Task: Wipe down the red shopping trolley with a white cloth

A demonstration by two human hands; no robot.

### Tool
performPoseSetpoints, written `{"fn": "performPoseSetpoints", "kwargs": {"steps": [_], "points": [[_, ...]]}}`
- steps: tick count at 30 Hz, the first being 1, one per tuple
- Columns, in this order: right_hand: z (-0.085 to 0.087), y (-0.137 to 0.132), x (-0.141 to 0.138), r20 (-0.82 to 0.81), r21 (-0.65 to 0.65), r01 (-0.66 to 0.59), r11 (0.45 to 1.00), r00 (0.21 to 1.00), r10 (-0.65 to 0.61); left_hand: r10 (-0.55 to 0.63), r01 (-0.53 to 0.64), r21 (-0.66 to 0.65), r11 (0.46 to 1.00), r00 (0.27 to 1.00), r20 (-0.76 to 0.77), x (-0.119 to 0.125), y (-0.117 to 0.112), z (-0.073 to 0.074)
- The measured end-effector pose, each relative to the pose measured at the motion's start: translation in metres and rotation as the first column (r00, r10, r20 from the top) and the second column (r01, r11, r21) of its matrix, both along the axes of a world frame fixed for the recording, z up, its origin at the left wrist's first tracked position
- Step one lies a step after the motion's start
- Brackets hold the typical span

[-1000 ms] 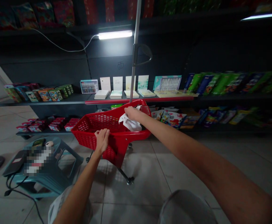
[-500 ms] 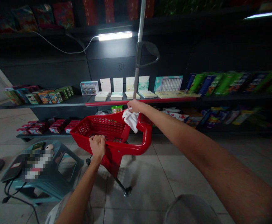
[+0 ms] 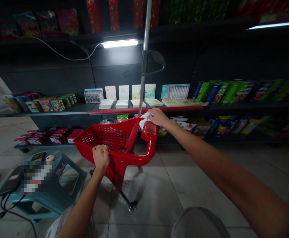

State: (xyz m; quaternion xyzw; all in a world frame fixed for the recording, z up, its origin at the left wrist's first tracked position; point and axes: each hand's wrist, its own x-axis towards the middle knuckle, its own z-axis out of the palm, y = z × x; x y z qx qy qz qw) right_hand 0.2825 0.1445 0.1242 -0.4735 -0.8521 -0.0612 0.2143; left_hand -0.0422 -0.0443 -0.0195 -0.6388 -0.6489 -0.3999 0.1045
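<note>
A small red shopping cart with perforated basket walls stands on the floor before me. My left hand is closed over the near rim of its basket. My right hand presses a white cloth onto the far side of the cart, where the handle meets the basket rim. The cloth is bunched under the fingers and partly hidden by them. A grey metal pole with a dark loop-shaped grip rises behind the cart's far rim.
Behind the cart, a dark shelf holds notebooks, pen sets, small boxes and green packets. At left, a blue-green plastic stool carries a dark device with cables. My knee shows below.
My right hand has slid the cloth a little to the right along the cart's far side, towards the handle. The cloth now lies flatter. My left hand keeps its hold on the rim.
</note>
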Motion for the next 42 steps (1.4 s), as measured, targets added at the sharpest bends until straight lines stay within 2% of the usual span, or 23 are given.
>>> {"fn": "performPoseSetpoints", "kwargs": {"steps": [3, 6, 10, 15, 19, 23, 26, 28, 33, 36, 38, 42], "points": [[-0.005, -0.026, 0.010, -0.130, 0.005, 0.050, 0.999, 0.990, -0.049, 0.003, -0.003, 0.008, 1.000, 1.000, 0.000, -0.003, 0.002, -0.002], [-0.011, -0.063, 0.021, -0.235, 0.021, 0.067, 0.998, 0.970, -0.060, -0.007, 0.007, 0.013, 1.000, 1.000, 0.011, -0.004, 0.004, -0.004], [-0.018, -0.126, 0.022, -0.341, 0.040, -0.001, 0.999, 0.940, 0.015, 0.000, 0.000, 0.012, 1.000, 1.000, 0.016, -0.003, 0.006, -0.004], [-0.015, -0.205, -0.005, -0.335, 0.075, -0.193, 0.978, 0.919, 0.207, 0.005, -0.005, 0.001, 1.000, 1.000, -0.010, 0.000, 0.008, -0.001], [-0.012, -0.239, -0.040, -0.239, 0.096, -0.273, 0.957, 0.927, 0.288, 0.001, -0.001, 0.016, 1.000, 1.000, -0.004, 0.001, 0.008, -0.003], [-0.018, -0.250, -0.076, -0.038, 0.140, -0.338, 0.931, 0.938, 0.346, -0.024, 0.022, 0.050, 0.999, 0.999, 0.039, -0.001, 0.006, -0.005], [-0.022, -0.252, -0.093, 0.155, 0.180, -0.465, 0.867, 0.884, 0.442, -0.074, 0.071, 0.051, 0.996, 0.996, 0.051, -0.005, 0.006, -0.005], [-0.020, -0.249, -0.095, 0.211, 0.164, -0.519, 0.839, 0.849, 0.484, -0.110, 0.109, 0.022, 0.994, 0.992, 0.057, -0.009, 0.007, -0.003], [0.002, -0.231, -0.064, 0.102, 0.053, -0.542, 0.839, 0.838, 0.536, -0.162, 0.167, -0.036, 0.985, 0.981, 0.105, -0.014, 0.011, -0.001], [0.012, -0.219, -0.037, 0.018, 0.025, -0.597, 0.802, 0.802, 0.597, -0.166, 0.173, -0.040, 0.984, 0.976, 0.141, -0.015, 0.012, -0.001], [0.014, -0.212, -0.021, -0.006, 0.043, -0.629, 0.776, 0.777, 0.630, -0.158, 0.168, -0.050, 0.985, 0.974, 0.159, -0.017, 0.012, 0.000], [0.007, -0.191, 0.001, -0.017, 0.106, -0.611, 0.784, 0.788, 0.616, -0.158, 0.170, -0.045, 0.984, 0.967, 0.198, -0.024, 0.015, 0.000]]}}
